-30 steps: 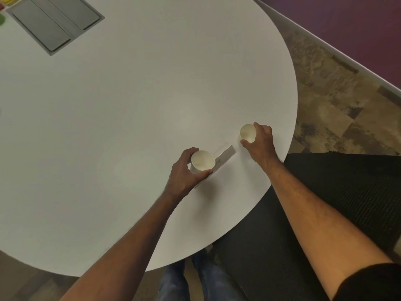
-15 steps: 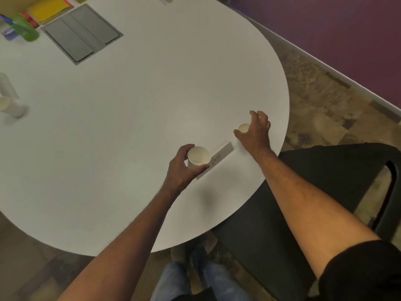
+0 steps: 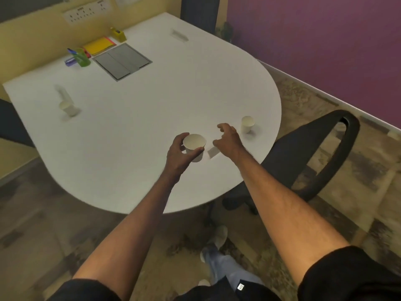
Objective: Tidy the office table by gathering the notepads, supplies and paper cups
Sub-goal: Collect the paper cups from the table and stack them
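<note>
My left hand (image 3: 180, 153) grips a white paper cup (image 3: 194, 145) near the table's front edge. A second paper cup (image 3: 247, 123) stands free to the right, close to the rim. Between the two cups my right hand (image 3: 227, 137) hovers with loosely curled fingers and holds nothing, just above a small white card (image 3: 213, 152) lying on the table. A third paper cup (image 3: 68, 107) stands far left. At the back lie a yellow notepad (image 3: 99, 46), a green pen holder (image 3: 82, 57) and a yellow tape dispenser (image 3: 118, 34).
The white table (image 3: 141, 109) has a grey cable hatch (image 3: 122, 61) at the back. A black office chair (image 3: 325, 153) stands against its right side. A purple item (image 3: 70, 61) lies beside the green holder. My feet are on the floor below the front edge.
My right hand has let go of the right-hand cup and moved left toward the white card. The left hand keeps its cup. The view has pulled back and shows the table's far end.
</note>
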Tool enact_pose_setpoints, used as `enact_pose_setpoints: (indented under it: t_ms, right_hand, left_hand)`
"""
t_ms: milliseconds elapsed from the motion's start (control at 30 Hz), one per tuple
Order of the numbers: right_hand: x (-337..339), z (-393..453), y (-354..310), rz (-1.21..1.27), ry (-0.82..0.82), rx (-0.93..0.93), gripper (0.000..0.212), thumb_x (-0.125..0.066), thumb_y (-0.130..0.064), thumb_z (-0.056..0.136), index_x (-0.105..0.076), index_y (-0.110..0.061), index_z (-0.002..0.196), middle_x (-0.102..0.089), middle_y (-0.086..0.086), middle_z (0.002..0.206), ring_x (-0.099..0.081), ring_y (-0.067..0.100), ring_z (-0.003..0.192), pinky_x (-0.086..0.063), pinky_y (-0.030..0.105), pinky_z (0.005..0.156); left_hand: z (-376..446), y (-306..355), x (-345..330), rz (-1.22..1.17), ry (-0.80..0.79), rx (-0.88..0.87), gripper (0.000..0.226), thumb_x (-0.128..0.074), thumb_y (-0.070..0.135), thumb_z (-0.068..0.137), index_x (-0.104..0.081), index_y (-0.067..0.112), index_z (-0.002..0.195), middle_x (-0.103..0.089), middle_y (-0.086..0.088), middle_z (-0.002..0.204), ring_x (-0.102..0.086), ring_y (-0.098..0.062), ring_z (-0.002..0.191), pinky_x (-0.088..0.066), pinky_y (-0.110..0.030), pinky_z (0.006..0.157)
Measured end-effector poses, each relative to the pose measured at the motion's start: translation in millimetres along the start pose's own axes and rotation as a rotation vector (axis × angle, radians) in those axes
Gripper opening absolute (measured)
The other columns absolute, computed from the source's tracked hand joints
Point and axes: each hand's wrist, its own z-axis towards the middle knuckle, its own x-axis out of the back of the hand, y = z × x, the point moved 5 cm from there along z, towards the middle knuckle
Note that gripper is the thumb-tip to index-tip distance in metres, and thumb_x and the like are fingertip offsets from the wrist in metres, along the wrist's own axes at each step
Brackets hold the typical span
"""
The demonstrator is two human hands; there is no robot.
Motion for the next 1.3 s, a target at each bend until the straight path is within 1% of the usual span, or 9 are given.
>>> enact_pose_setpoints:
  t_ms: [67,200,367,467,533,700,867,1033,1300]
  right_hand:
    - [-15.9,-43.0,-3.9,0.059,-0.069,0.027,0.065,-0.066,-0.003,0.083,-0.046,-0.019,0.143,-0.048,0.008,0.141,-0.054,0.022,0.120,-0.049,0.029,0.087]
    - [-44.1,-136.8,-4.2,0.077,-0.226,0.116,0.074,-0.077,-0.009,0.083,-0.041,-0.024,0.146,-0.052,0.002,0.139,-0.056,0.019,0.117,-0.049,0.020,0.079]
    - [-54.9,-238.8,20.1,0.132,-0.250,0.141,0.086,-0.086,-0.032,0.077,-0.036,-0.035,0.146,-0.049,-0.008,0.144,-0.054,0.008,0.119,-0.053,0.026,0.094]
    - [-42.7,-279.7,47.9,0.196,-0.188,0.107,0.085,-0.086,-0.039,0.077,-0.037,-0.036,0.145,-0.051,-0.008,0.143,-0.054,0.008,0.120,-0.049,0.016,0.084]
    - [-27.9,-299.0,71.1,0.215,-0.163,0.102,0.083,-0.087,-0.042,0.076,-0.040,-0.034,0.144,-0.055,-0.007,0.140,-0.056,0.009,0.121,-0.051,0.018,0.086]
    - [33.3,-332.9,148.7,0.241,-0.077,0.083,0.074,-0.088,-0.050,0.070,-0.051,-0.037,0.132,-0.063,-0.013,0.123,-0.060,0.005,0.114,-0.056,0.024,0.091]
    - [118.4,-345.4,238.6,0.304,0.014,0.014,0.072,-0.089,-0.051,0.066,-0.052,-0.043,0.128,-0.066,-0.018,0.119,-0.065,0.001,0.108,-0.058,0.028,0.089]
    - [221.3,-332.9,320.8,0.339,0.149,-0.046,0.063,-0.087,-0.048,0.070,-0.057,-0.042,0.125,-0.070,-0.013,0.116,-0.069,0.006,0.106,-0.060,0.038,0.089]
    - [363.4,-266.6,373.7,0.304,0.246,-0.028,0.074,-0.083,-0.058,0.064,-0.059,-0.033,0.130,-0.068,-0.016,0.118,-0.064,-0.001,0.108,-0.054,0.021,0.087]
  left_hand:
    - [-34.4,-0.2,14.2,-0.021,0.011,-0.006,0.074,-0.086,0.054,0.063,-0.054,0.040,0.129,-0.058,0.027,0.123,-0.059,-0.003,0.114,-0.053,-0.028,0.086]
    - [-99.2,-8.3,31.8,-0.064,0.001,0.010,0.077,-0.086,0.052,0.063,-0.055,0.035,0.131,-0.060,0.010,0.128,-0.061,-0.017,0.114,-0.059,-0.040,0.086]
    - [-169.8,-16.1,24.3,-0.074,-0.138,0.026,0.071,-0.088,0.044,0.067,-0.057,0.034,0.130,-0.060,0.005,0.127,-0.063,-0.018,0.113,-0.061,-0.049,0.087]
    - [-206.5,-20.0,0.7,-0.008,-0.246,0.001,0.072,-0.085,0.054,0.068,-0.054,0.040,0.131,-0.055,0.020,0.129,-0.058,-0.011,0.115,-0.059,-0.037,0.091]
    - [-227.1,-19.8,-22.2,0.015,-0.308,-0.008,0.067,-0.083,0.055,0.070,-0.053,0.044,0.129,-0.053,0.032,0.124,-0.056,-0.003,0.114,-0.055,-0.023,0.089]
    - [-265.0,-23.5,-106.0,-0.052,-0.501,0.056,0.061,-0.087,0.035,0.076,-0.059,0.037,0.131,-0.063,0.014,0.129,-0.061,-0.008,0.119,-0.053,-0.020,0.092]
    - [-283.6,-10.4,-229.9,-0.058,-0.644,0.123,0.064,-0.087,0.025,0.075,-0.060,0.025,0.134,-0.065,0.004,0.129,-0.061,-0.015,0.122,-0.050,-0.037,0.107]
    - [-281.9,22.5,-362.1,-0.084,-0.680,0.141,0.058,-0.086,0.022,0.074,-0.061,0.018,0.126,-0.068,-0.004,0.123,-0.065,-0.020,0.115,-0.055,-0.030,0.097]
    - [-234.1,79.2,-507.9,-0.145,-0.668,0.163,0.053,-0.082,0.008,0.081,-0.060,0.012,0.129,-0.067,-0.011,0.126,-0.063,-0.025,0.118,-0.051,-0.039,0.102]
